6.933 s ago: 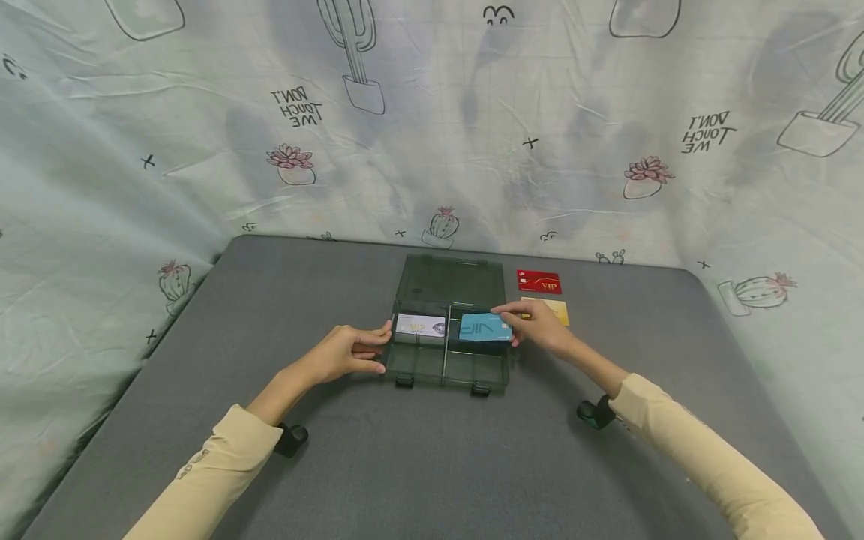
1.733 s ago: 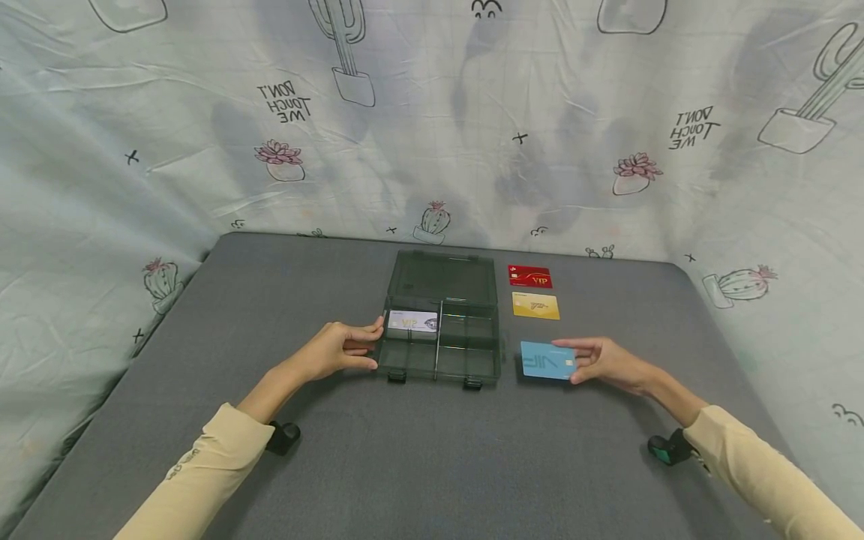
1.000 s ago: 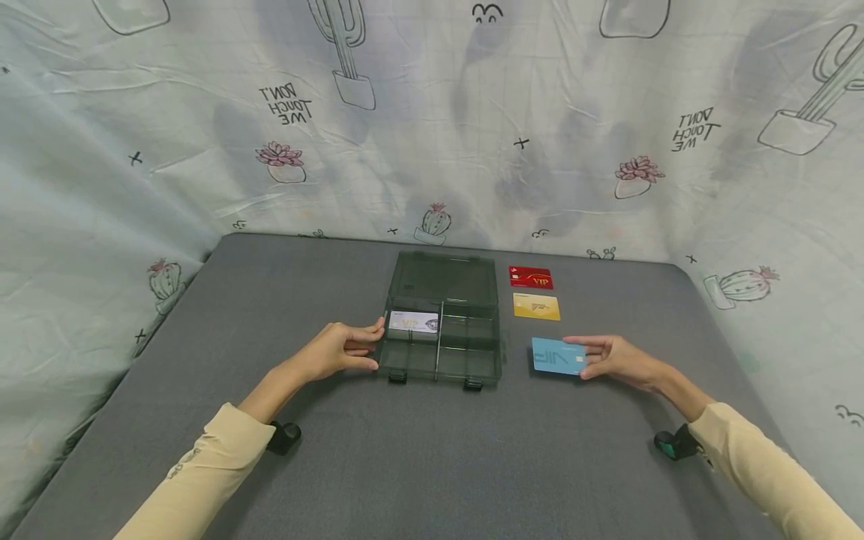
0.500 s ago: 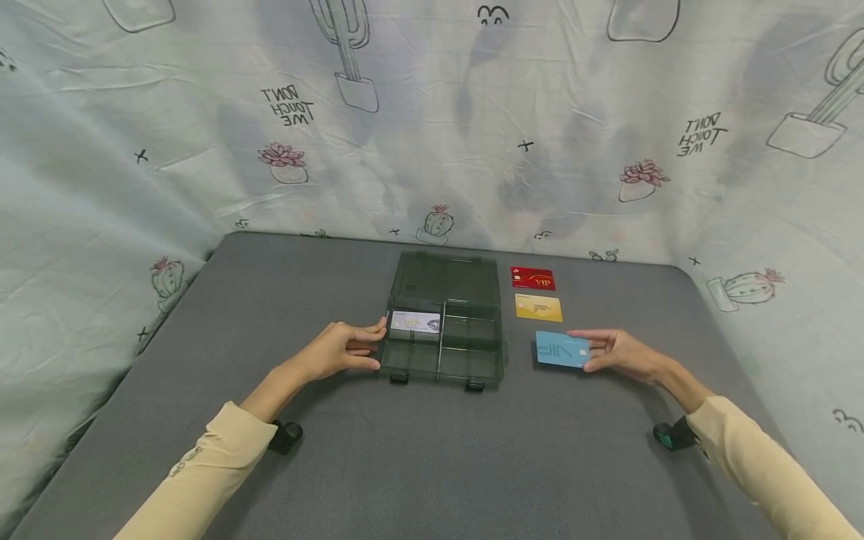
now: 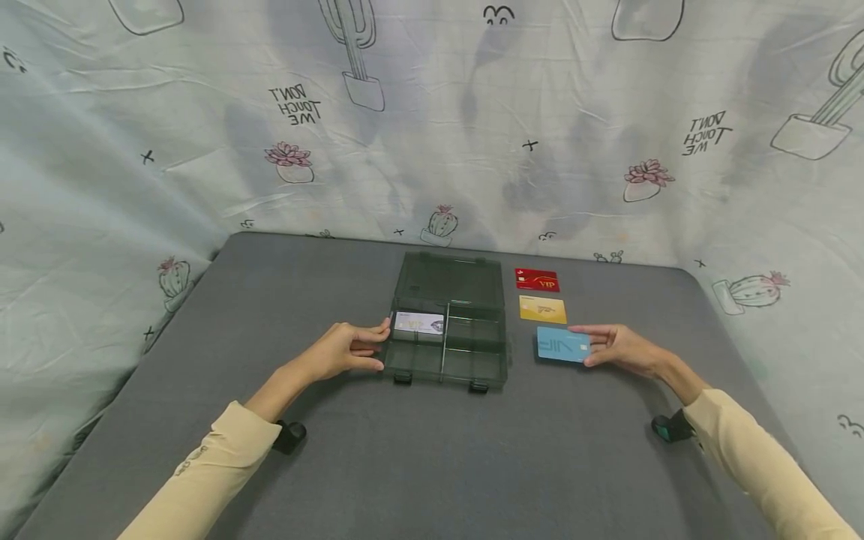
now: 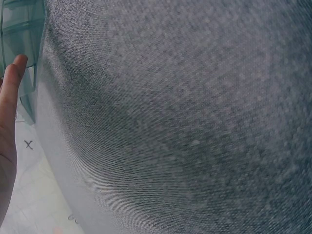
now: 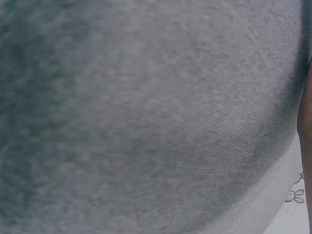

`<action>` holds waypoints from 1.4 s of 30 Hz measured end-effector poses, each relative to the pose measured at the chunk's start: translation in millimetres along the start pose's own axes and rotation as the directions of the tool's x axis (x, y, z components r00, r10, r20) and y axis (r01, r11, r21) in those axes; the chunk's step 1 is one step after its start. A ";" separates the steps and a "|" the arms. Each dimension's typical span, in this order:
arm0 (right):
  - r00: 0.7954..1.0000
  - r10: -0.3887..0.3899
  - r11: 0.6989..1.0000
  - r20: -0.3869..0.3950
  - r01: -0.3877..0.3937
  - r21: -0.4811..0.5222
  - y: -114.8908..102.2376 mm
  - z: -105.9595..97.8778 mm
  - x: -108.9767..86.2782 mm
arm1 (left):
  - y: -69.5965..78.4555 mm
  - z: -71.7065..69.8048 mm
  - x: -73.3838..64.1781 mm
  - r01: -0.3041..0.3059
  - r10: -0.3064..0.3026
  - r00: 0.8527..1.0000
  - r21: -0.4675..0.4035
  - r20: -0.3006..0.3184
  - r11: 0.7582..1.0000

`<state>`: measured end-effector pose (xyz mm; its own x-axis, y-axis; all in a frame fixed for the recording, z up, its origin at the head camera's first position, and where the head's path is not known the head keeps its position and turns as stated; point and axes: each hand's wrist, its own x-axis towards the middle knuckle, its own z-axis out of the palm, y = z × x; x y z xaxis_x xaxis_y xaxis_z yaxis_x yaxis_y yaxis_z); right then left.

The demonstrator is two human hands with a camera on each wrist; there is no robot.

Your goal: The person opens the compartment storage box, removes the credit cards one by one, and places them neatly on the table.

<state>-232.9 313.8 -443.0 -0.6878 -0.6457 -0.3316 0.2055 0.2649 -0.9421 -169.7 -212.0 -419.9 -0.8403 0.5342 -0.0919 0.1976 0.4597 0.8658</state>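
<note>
In the head view a dark, see-through divided box lies on the table with its lid laid back. A white VIP card is in its upper left compartment. My left hand rests its fingertips and thumb against the box's left side; one straight digit shows beside the box in the left wrist view. To the right of the box, my right hand pinches the right end of a blue card, with "VIP" in mirrored-looking letters. The card lies just below a yellow card. Whether it touches the table I cannot tell.
A red VIP card lies above the yellow one, right of the open lid. The grey table ends at a hanging cloth printed with cacti. Black wrist cameras sit at both cuffs.
Earlier the blue card was over the box's upper right compartment; my right hand has carried it out to the right, then up towards the yellow card. The left hand stays at the box.
</note>
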 end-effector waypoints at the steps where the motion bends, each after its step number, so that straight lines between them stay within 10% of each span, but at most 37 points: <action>1: 1.000 0.003 1.000 -0.004 -0.003 -0.004 -0.4 0.0 0.6 | -0.2 0.0 0.0 0.000 0.000 1.000 -0.001 0.001 1.000; 42: 0.991 0.037 0.929 -0.128 -0.081 -0.361 -20.5 10.2 20.1 | -0.1 -0.3 1.1 0.003 -0.003 1.000 -0.017 0.005 1.000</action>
<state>-243.9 288.1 -430.9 -0.7631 -0.5388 -0.3569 -0.0046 0.5568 -0.8307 -170.7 -211.7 -419.9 -0.8381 0.5368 -0.0968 0.1866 0.4489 0.8739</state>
